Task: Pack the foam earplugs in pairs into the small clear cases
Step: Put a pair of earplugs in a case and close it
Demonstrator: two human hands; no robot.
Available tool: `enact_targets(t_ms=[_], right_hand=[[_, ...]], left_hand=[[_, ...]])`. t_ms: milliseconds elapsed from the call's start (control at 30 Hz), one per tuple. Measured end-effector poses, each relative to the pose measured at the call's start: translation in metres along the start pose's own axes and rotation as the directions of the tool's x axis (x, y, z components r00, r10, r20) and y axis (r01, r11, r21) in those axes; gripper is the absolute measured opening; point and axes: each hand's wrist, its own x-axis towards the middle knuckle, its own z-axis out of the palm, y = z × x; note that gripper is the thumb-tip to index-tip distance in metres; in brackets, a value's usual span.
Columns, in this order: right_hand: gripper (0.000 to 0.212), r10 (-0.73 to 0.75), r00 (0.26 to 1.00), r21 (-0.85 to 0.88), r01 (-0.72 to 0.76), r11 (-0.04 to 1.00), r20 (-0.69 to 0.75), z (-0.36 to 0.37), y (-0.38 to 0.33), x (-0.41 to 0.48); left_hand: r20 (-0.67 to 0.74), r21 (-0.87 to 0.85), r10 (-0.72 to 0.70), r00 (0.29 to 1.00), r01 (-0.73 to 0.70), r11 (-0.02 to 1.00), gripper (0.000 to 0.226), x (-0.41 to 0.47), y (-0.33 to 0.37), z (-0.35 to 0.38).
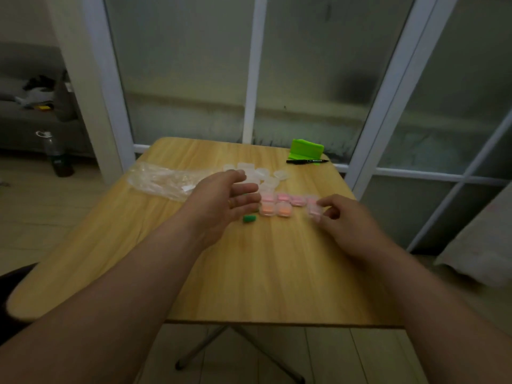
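Observation:
Several small clear cases holding pink or orange earplugs sit in two rows mid-table, among them an orange-filled case (283, 210) and a pink-filled case (297, 200). My right hand (339, 220) pinches a clear case with pink earplugs (314, 211) at the right end of the rows. My left hand (225, 202) hovers with fingers straight and relaxed just left of the rows, holding nothing. A green earplug (249, 218) lies on the table below its fingers. Several empty clear cases (260, 174) are heaped behind the hand.
A crumpled clear plastic bag (163, 180) lies at the left of the wooden table (263, 273). A black pen (307, 161) and a green holder (306, 149) sit at the far right corner. Glass doors stand just behind the table.

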Motion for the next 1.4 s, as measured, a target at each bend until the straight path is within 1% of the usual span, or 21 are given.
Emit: enact_targets(t_ms=[233, 333, 433, 533, 633, 733, 933, 1000, 1133, 1233, 1300, 1400], right_hand=[[0.044, -0.062, 0.998, -0.066, 0.062, 0.996, 0.008, 0.016, -0.01, 0.007], [0.046, -0.055, 0.998, -0.041, 0.055, 0.998, 0.006, 0.019, -0.013, 0.008], [0.042, -0.031, 0.999, -0.017, 0.031, 0.999, -0.008, 0.019, -0.015, 0.007], [0.029, 0.001, 0.999, -0.001, -0.001, 1.0, -0.042, 0.02, -0.016, 0.005], [0.019, 0.003, 0.996, 0.025, -0.001, 1.0, -0.087, 0.018, -0.02, 0.004], [0.012, -0.036, 0.991, 0.035, 0.041, 0.999, -0.127, 0.017, -0.03, 0.003], [0.015, -0.142, 0.984, -0.01, 0.142, 0.99, -0.103, 0.034, -0.064, 0.028], [0.02, -0.18, 0.981, -0.076, 0.175, 0.982, -0.074, 0.043, -0.078, 0.045], [0.035, -0.228, 0.972, -0.267, 0.236, 0.934, 0.06, 0.055, -0.106, 0.075], [0.043, -0.207, 0.963, -0.408, 0.262, 0.875, 0.174, 0.059, -0.124, 0.091], [0.045, -0.172, 0.949, -0.495, 0.286, 0.82, 0.263, 0.062, -0.132, 0.098], [0.044, -0.132, 0.941, -0.544, 0.291, 0.787, 0.312, 0.067, -0.137, 0.104]], left_hand=[[-0.029, -0.01, 0.004, 1.0, -0.005, 1.0, 0.027, 0.005, -0.004, 0.004], [-0.027, -0.005, 0.006, 1.0, -0.006, 1.0, 0.028, 0.007, -0.005, 0.004], [-0.034, -0.009, 0.012, 0.999, -0.012, 1.0, 0.026, 0.009, -0.004, 0.002], [-0.05, -0.028, 0.024, 0.998, -0.026, 0.999, 0.026, 0.012, -0.001, -0.001], [-0.074, -0.03, 0.036, 0.997, -0.039, 0.999, 0.026, 0.014, 0.006, -0.005], [-0.106, -0.039, 0.054, 0.993, -0.059, 0.997, 0.025, 0.019, 0.017, -0.015], [-0.179, -0.074, 0.11, 0.978, -0.125, 0.989, 0.019, 0.024, 0.035, -0.033], [-0.174, -0.082, 0.105, 0.979, -0.121, 0.989, 0.017, 0.024, 0.037, -0.036], [-0.165, -0.091, 0.105, 0.981, -0.121, 0.989, 0.021, 0.023, 0.041, -0.043], [-0.163, -0.098, 0.117, 0.98, -0.134, 0.986, 0.022, 0.022, 0.045, -0.048], [-0.161, -0.102, 0.118, 0.98, -0.136, 0.986, 0.022, 0.021, 0.047, -0.05], [-0.162, -0.111, 0.114, 0.98, -0.133, 0.985, 0.023, 0.019, 0.051, -0.052]])
